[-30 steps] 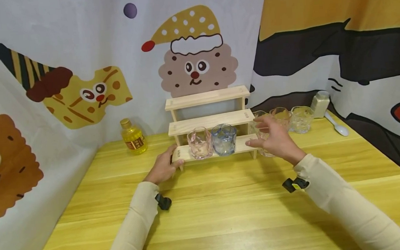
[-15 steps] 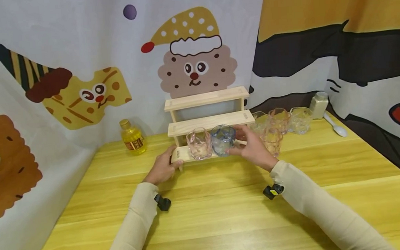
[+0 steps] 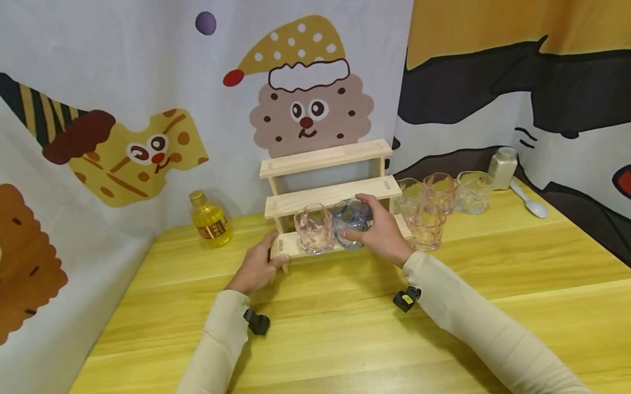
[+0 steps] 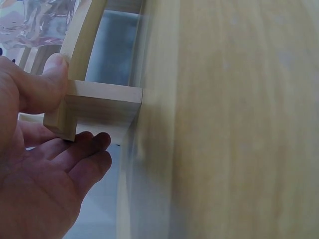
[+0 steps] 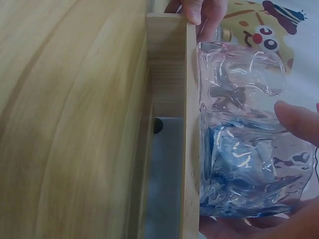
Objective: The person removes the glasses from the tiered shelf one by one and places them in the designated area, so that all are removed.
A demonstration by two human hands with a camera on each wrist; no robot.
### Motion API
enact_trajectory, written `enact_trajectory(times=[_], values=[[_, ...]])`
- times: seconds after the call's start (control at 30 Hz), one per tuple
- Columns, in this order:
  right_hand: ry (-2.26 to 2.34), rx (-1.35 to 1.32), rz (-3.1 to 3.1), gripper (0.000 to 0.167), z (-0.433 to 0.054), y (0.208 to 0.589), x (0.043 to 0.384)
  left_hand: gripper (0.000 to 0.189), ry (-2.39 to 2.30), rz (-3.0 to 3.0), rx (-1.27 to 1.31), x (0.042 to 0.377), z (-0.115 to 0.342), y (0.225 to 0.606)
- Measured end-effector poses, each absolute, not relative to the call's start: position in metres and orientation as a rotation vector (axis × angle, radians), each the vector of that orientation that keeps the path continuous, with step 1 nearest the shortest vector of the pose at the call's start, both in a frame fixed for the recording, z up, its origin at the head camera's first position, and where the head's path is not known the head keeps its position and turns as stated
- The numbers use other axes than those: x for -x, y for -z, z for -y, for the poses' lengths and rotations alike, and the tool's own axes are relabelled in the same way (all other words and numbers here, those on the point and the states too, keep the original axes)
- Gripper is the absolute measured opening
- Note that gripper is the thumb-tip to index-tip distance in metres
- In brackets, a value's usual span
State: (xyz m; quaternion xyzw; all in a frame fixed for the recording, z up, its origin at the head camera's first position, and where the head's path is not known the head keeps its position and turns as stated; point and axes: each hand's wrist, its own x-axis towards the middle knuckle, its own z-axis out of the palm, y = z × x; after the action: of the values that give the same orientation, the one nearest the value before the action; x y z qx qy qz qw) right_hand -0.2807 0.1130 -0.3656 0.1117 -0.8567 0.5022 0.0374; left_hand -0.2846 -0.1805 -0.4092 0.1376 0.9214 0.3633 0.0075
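A three-step wooden rack (image 3: pixel 332 197) stands against the cloth backdrop. My left hand (image 3: pixel 254 266) grips the left end of its lowest step, thumb on top and fingers curled beneath, as the left wrist view shows on the wooden step end (image 4: pixel 104 97). On that step a pink glass (image 3: pixel 314 230) and a blue glass (image 3: pixel 347 216) stand upright side by side. My right hand (image 3: pixel 385 233) holds the blue glass from its right side. In the right wrist view its thumb (image 5: pixel 299 122) lies across the rim side of the blue glass (image 5: pixel 249 169), fingers partly hidden underneath.
Right of the rack several glasses cluster on the table, among them a pink glass (image 3: pixel 427 229) in front and a clear glass (image 3: pixel 475 193). Behind them are a white-filled jar (image 3: pixel 503 168) and a white spoon (image 3: pixel 531 203). A yellow oil bottle (image 3: pixel 211 221) stands left.
My right hand has moved left from beside the pink glass at the rack's right end and taken hold of the blue glass. The left hand has stayed on the step.
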Motion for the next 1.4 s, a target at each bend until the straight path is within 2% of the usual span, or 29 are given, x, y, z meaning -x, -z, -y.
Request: enact_trajectory(times=[0.83, 1.4], values=[[-1.536, -0.312, 2.616, 0.087, -0.114, 0.358, 0.278, 0.064, -1.115, -2.881, -0.435, 0.285, 0.183, 0.407], [-1.393, -0.372, 2.660, 0.089, -0.172, 0.327, 0.258, 0.065, -1.112, -2.852, -0.406, 0.284, 0.180, 0.406]])
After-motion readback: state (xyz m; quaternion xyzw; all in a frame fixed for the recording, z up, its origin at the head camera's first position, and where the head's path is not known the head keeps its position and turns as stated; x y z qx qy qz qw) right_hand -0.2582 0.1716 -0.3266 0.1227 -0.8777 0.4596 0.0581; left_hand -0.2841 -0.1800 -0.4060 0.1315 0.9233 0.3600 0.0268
